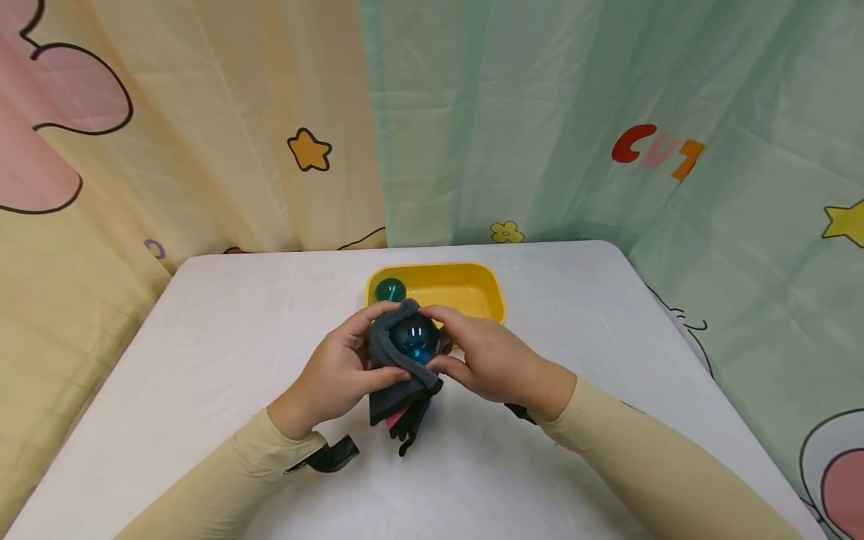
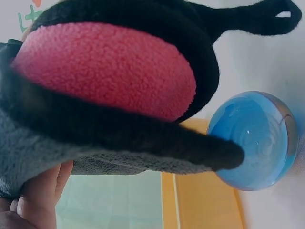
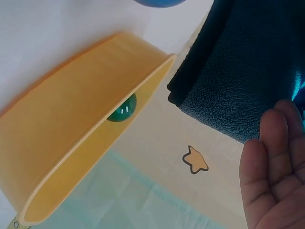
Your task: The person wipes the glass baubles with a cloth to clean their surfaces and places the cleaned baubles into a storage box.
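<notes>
Both hands are raised over the table, around a dark grey cloth (image 1: 388, 386) with black edging and a hanging loop. A clear, dark blue ball (image 1: 416, 339) is partly wrapped in its upper fold. My left hand (image 1: 340, 371) grips the cloth from the left, thumb in front. From the right, my right hand (image 1: 489, 360) holds the ball between thumb and fingers, the forefinger at the cloth's upper edge; some fingers are hidden. Lower down, the pink lining (image 2: 109, 71) shows in the left wrist view. A second clear blue ball (image 2: 257, 143) lies on the table below the cloth.
Beyond the hands stands a yellow tray (image 1: 496, 300), with a green ball (image 1: 390, 289) at its left end. A white cloth covers the table (image 1: 270, 300). Printed curtains (image 1: 472, 135) hang behind and along the sides.
</notes>
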The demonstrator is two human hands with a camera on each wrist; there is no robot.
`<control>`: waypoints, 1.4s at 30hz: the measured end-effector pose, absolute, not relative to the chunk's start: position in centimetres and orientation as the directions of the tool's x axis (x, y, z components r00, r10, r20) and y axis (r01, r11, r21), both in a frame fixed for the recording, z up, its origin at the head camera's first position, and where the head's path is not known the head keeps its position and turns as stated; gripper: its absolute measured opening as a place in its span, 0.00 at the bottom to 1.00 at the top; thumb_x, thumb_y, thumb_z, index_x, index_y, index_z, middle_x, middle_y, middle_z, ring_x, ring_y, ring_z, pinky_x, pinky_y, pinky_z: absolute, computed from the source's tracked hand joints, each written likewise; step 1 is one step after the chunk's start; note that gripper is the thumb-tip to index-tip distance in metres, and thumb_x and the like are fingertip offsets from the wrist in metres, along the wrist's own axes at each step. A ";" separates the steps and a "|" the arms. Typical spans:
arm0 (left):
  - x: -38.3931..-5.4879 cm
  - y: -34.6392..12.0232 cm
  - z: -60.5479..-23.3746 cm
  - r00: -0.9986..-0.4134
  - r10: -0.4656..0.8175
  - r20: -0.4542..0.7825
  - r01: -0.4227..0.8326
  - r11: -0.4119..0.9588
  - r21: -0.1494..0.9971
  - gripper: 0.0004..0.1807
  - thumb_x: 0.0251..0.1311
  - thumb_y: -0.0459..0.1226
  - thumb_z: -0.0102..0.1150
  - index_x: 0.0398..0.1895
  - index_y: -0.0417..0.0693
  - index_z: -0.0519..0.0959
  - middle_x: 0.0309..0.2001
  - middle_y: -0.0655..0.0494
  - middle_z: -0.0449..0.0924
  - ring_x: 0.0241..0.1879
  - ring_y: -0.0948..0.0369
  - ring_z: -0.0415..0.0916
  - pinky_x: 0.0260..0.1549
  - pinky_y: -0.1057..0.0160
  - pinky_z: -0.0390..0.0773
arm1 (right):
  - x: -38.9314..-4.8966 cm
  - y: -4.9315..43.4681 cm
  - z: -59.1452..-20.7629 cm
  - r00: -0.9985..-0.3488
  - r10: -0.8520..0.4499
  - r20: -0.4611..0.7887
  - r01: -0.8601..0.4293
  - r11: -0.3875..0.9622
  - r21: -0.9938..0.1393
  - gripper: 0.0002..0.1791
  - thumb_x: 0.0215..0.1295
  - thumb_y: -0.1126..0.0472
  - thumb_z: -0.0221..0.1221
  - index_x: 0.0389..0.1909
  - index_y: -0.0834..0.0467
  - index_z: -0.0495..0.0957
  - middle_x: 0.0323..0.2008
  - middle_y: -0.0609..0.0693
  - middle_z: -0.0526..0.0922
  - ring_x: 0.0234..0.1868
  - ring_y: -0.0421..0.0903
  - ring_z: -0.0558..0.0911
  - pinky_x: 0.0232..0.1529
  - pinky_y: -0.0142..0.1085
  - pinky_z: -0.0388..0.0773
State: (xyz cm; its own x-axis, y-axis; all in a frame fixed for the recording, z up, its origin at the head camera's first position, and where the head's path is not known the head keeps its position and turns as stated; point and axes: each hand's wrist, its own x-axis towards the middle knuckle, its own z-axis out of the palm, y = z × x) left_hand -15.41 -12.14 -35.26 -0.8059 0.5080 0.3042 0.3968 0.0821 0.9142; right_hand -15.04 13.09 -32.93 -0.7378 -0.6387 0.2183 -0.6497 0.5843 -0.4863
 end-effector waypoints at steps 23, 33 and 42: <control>-15.6 -12.1 -35.6 -0.810 0.496 0.314 0.425 0.127 0.896 0.45 0.56 0.26 0.77 0.76 0.47 0.65 0.62 0.40 0.79 0.48 0.57 0.85 0.47 0.64 0.88 | -15.2 13.1 -33.5 -0.738 -0.649 0.185 -0.588 0.485 -0.647 0.40 0.77 0.57 0.62 0.81 0.56 0.53 0.59 0.50 0.85 0.50 0.41 0.86 0.55 0.35 0.86; -15.4 -12.0 -35.4 -0.810 0.507 0.293 0.399 0.110 0.911 0.44 0.57 0.27 0.76 0.76 0.46 0.66 0.63 0.39 0.79 0.49 0.56 0.86 0.48 0.64 0.88 | -15.1 13.3 -33.3 -0.718 -0.657 0.230 -0.684 0.606 -0.406 0.40 0.72 0.55 0.67 0.77 0.59 0.59 0.64 0.55 0.83 0.52 0.47 0.89 0.57 0.42 0.86; -15.2 -11.9 -35.4 -0.812 0.510 0.284 0.404 0.140 0.904 0.43 0.56 0.26 0.76 0.75 0.47 0.67 0.62 0.39 0.79 0.48 0.55 0.85 0.46 0.65 0.89 | -15.0 13.2 -33.3 -0.771 -0.617 0.158 -0.597 0.613 -0.518 0.29 0.77 0.50 0.61 0.70 0.62 0.69 0.47 0.49 0.89 0.41 0.41 0.86 0.44 0.32 0.85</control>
